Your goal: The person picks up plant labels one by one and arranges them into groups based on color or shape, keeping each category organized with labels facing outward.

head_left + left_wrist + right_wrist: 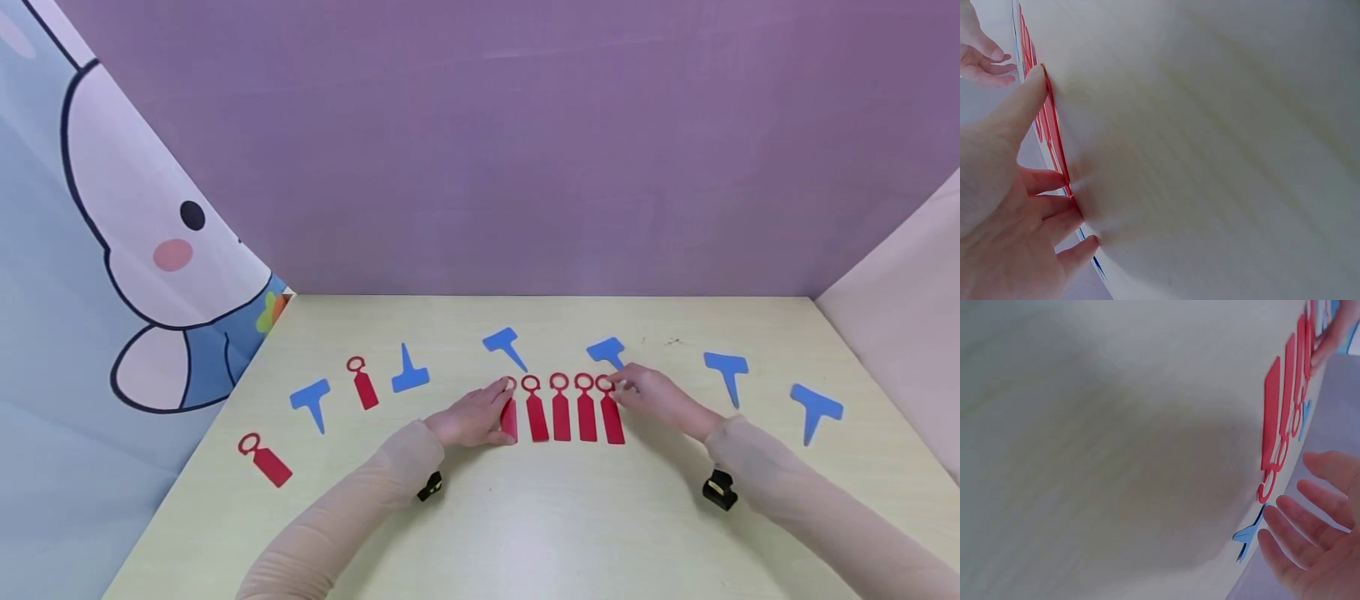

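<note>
Left hand (474,415) pinches the leftmost red tag (509,423) of five lined up on the tabletop (487,525); right hand (663,396) loose, fingers spread by the rightmost red tag (612,419). Risk: sideways slip skews the neighbouring tag (537,419); stray right fingertips could nudge the blue T-shaped label (606,350).

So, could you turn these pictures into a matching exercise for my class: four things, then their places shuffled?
1. Bare left hand
2. Bare right hand
3. Flat blue T-shaped tags
4. Plain purple backdrop

A. Behind the pale table
B. At the right end of the row of flat red ring-topped tags
C. Scattered outside that row
D. At that row's left end

Pairs: 1-D, 2-B, 3-C, 4-A
</note>
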